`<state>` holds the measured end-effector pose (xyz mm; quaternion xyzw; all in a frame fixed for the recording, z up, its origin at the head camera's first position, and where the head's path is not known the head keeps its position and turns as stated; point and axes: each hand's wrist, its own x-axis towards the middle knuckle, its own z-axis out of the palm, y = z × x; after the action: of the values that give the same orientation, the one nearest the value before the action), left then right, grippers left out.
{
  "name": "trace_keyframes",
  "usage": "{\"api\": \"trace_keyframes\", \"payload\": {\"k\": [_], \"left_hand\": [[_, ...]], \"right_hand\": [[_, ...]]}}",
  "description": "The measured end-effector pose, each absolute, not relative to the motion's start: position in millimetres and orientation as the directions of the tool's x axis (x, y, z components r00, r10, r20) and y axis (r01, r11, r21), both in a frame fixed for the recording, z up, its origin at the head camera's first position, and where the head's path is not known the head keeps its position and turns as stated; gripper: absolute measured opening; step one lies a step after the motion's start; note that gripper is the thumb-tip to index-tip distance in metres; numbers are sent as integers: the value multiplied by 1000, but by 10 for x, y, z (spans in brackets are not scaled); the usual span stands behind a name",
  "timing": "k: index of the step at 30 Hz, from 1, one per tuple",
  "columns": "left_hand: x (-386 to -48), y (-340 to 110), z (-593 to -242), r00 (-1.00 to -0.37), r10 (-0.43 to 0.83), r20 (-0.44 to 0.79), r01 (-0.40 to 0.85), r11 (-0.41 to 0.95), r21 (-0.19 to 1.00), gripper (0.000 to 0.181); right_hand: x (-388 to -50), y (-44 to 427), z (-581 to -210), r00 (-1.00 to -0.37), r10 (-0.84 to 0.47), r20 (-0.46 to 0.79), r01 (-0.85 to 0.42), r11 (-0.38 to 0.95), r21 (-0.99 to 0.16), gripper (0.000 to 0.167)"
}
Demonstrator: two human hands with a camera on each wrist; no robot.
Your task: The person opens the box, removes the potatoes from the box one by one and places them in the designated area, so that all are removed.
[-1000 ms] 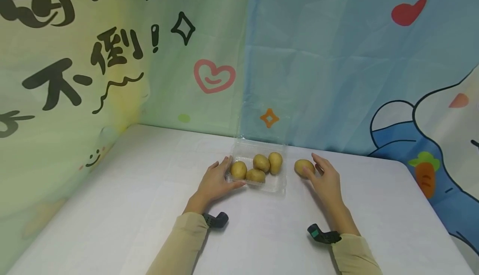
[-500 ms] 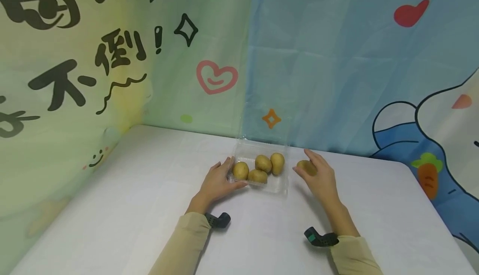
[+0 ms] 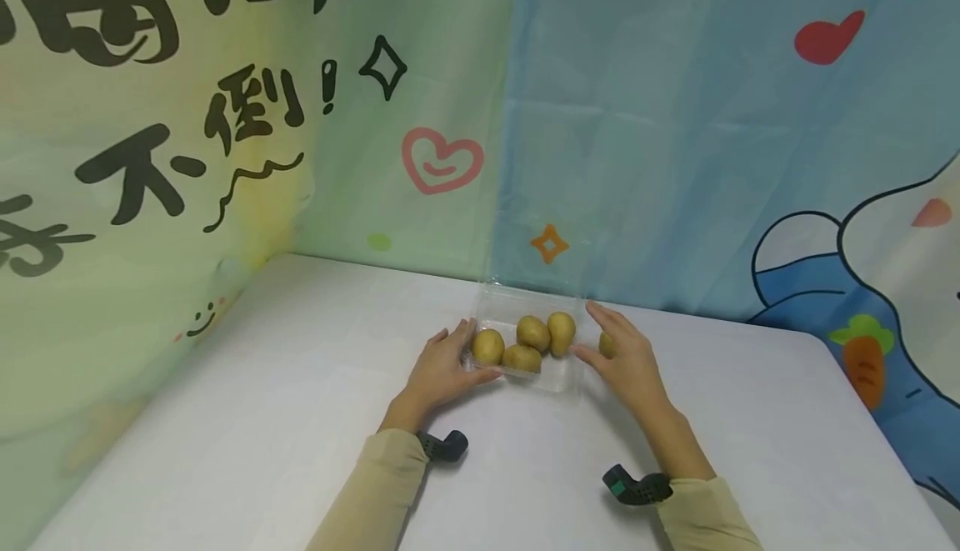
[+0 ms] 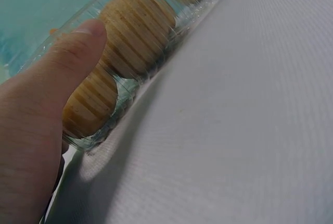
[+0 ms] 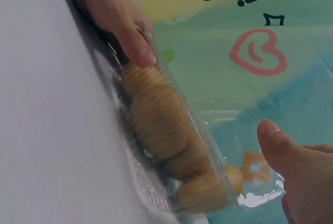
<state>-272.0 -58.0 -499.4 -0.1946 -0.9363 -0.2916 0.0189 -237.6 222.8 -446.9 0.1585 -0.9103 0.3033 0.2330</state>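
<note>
A clear plastic box point(image 3: 558, 378) with several small yellow potatoes point(image 3: 522, 358) in it stands on the table. My left hand point(image 3: 441, 374) grips its front left corner; in the left wrist view the thumb point(image 4: 78, 52) presses on the ribbed wall, one potato point(image 4: 136, 36) showing behind it. At the box's right edge is my right hand point(image 3: 628, 363), thumb and fingers spread, nothing held between them. Another potato point(image 3: 606, 344) lies outside the box, partly hidden behind this hand. In the right wrist view, my right hand point(image 5: 309, 177) appears beside the box point(image 5: 192, 114).
The white-covered table point(image 3: 300, 418) has its back edge close behind the box. A printed cloth backdrop point(image 3: 637, 117) hangs behind and to the sides. What looks like the box's transparent lid point(image 3: 536, 259) stands up against that backdrop. Both wrists wear dark cameras.
My right hand has moved left, off the loose potato and up to the box's right edge. The potato stays on the table. My left hand keeps its grip; the view has shifted slightly.
</note>
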Motion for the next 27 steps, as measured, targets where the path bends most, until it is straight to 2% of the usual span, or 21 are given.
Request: {"api": "trace_keyframes", "payload": {"k": [3, 7, 20, 27], "left_hand": [[-2715, -579, -4989, -925, 348, 153, 373, 752, 543, 101], [-2706, -574, -4989, -930, 338, 142, 357, 750, 557, 100], [-2714, -572, -4985, -924, 354, 148, 372, 736, 566, 100], [-2719, -578, -4967, -923, 357, 146, 375, 739, 560, 100]], "right_hand": [[-2385, 2145, -4454, -824, -188, 534, -461, 771, -439, 71], [-2406, 1996, -4412, -833, -222, 506, -464, 779, -422, 72], [-2695, 1565, -4301, -897, -366, 248, -442, 765, -470, 66], [-2802, 1435, -4279, -888, -440, 133, -457, 814, -359, 69]]}}
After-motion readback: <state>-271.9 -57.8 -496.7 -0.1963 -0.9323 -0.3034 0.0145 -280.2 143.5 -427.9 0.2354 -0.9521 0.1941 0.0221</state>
